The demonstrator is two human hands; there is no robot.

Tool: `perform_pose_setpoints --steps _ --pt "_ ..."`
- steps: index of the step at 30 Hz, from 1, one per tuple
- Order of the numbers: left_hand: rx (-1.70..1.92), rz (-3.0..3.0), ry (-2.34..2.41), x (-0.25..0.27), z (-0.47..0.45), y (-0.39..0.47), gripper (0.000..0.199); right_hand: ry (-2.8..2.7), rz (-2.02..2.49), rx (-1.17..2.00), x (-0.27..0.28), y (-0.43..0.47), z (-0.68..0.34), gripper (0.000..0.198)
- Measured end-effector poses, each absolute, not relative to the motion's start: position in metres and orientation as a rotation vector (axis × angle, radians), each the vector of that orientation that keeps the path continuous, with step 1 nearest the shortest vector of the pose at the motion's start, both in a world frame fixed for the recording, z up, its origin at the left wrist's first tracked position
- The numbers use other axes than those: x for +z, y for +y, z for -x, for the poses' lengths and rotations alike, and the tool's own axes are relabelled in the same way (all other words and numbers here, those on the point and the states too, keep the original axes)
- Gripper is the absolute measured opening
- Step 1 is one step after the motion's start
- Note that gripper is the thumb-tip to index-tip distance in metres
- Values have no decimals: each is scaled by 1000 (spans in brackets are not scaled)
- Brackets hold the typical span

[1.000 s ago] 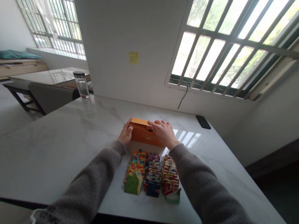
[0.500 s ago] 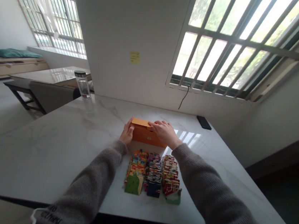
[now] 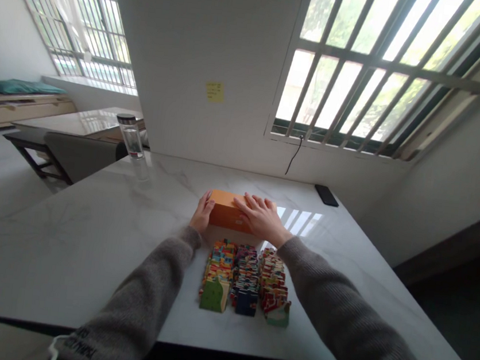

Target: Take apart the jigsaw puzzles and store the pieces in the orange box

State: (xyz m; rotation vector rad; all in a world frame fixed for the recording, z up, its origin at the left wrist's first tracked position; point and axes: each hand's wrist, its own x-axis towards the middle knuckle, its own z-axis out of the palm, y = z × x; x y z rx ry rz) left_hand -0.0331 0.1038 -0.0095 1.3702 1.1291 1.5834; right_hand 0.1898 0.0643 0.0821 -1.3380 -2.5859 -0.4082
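An orange cardboard box (image 3: 227, 218) stands on the white marble-patterned table, its top flap lying flat. My left hand (image 3: 203, 211) is closed round the box's left end, the thumb on its front. Across the top right of the box rests my right hand (image 3: 262, 214), its fingers stretched out and slightly spread. In front of the box, nearer to me, lie three rows of overlapping puzzle pieces: a yellow-and-green row (image 3: 214, 295), a dark blue row (image 3: 246, 299) and a red-and-green row (image 3: 276, 308).
A glass bottle with a dark lid (image 3: 131, 136) stands at the table's far left corner. A black phone (image 3: 326, 195) lies near the far right edge. Behind the table, a yellow note (image 3: 215, 91) sticks to the wall and a cable (image 3: 294, 156) hangs below the barred window.
The box's top flap, slightly raised before, has gone down flat. My right hand's fingers have spread out over the top, while my left hand keeps its hold.
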Motion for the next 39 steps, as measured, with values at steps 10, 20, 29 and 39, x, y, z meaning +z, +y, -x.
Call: perform_pose_setpoints --steps 10,20,29,39 --pt "1427 -1425 1370 2 45 102 50 -1909 1779 529 77 66 -251 80" --pt "1397 -1563 1152 -13 50 102 52 -1907 1469 657 44 79 -263 46" --pt "1353 -1749 1239 -37 50 105 39 -1947 1384 500 4 84 -263 46" --pt "1263 -1935 1586 -22 47 97 38 -2334 1301 -47 17 78 -270 39"
